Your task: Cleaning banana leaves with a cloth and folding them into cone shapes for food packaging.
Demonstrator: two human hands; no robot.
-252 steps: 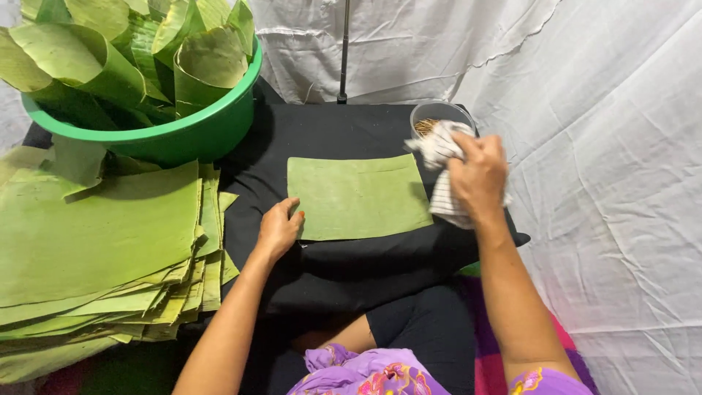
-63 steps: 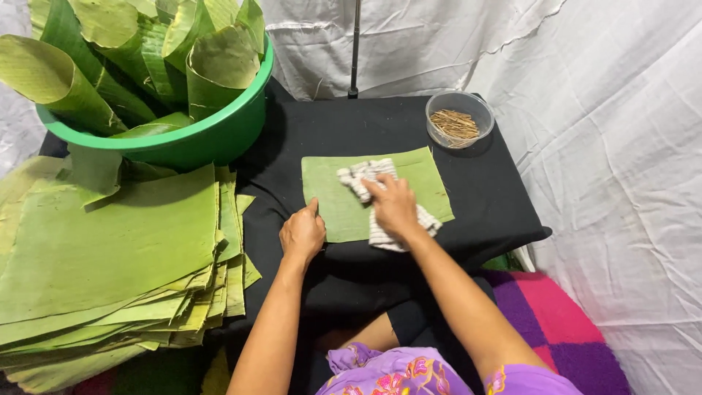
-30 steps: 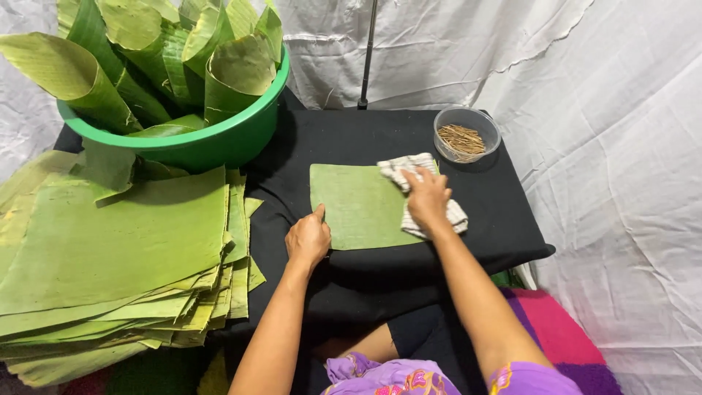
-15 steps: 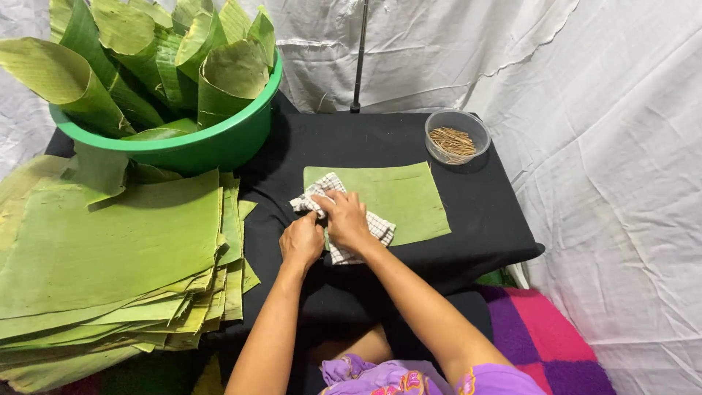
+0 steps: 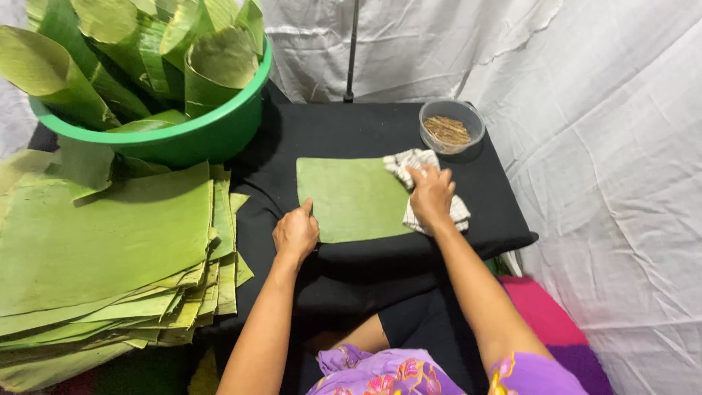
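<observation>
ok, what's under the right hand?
A checked cloth under the right hand, lying over the right edge of the green leaf sheet. That covered leaf edge is hidden.

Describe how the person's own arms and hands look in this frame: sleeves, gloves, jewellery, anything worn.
Both arms are bare from wrist to past the elbow. The left hand and right hand wear no gloves, and no rings, watch or bracelets show. Lower down, purple clothing with a pink and yellow flower pattern is in view.

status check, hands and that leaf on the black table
Left hand pins leaf at its left edge. Right hand presses checked cloth at leaf's right edge. Bowl of sticks apart, nothing blocking.
</observation>
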